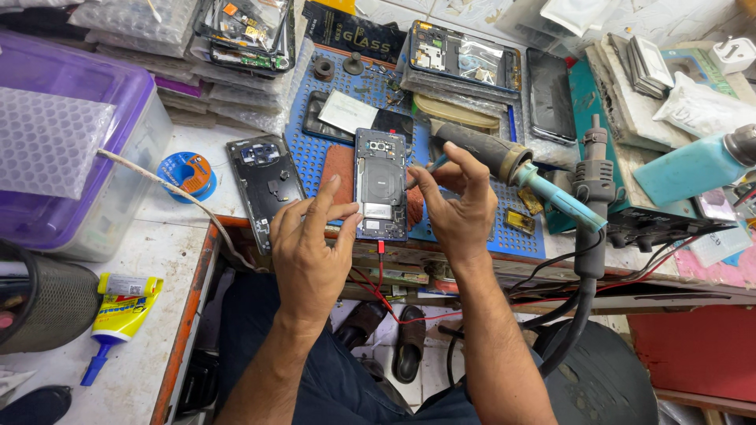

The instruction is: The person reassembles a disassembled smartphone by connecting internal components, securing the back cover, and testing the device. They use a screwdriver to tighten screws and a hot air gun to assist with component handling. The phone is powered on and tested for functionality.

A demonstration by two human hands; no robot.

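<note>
- Opened phone [381, 186] lies back-up on the blue perforated mat [472, 228], at the worktop's [181, 236] near edge, between the two hands. A red cable [380, 271] hangs from its lower end.
- Left hand [309, 236]: released, fingers spread, thumb and fingertips touching the phone's left edge; grasping nothing.
- Right hand [457, 206]: pinching thin tweezers [419, 175] between thumb and forefinger, tip just at the phone's right edge. Whether the tip holds a part is too small to tell.
- Detached back cover [264, 185] lies just left of the phone; solder reel [187, 173] further left.
- Soldering iron [512, 169] rests just behind the right hand, near the knuckles; hot-air handle [592, 181] stands to its right.
- Risk, judged: the phone is only steadied, not clamped; a push from the tweezers could slide it towards the edge, and the hanging cable would pull it the same way.
- Risk, judged: the tweezer tip could slip and scratch the exposed coil or board.
- Risk, judged: if the iron is hot, a hand drawing back could touch it.
</note>
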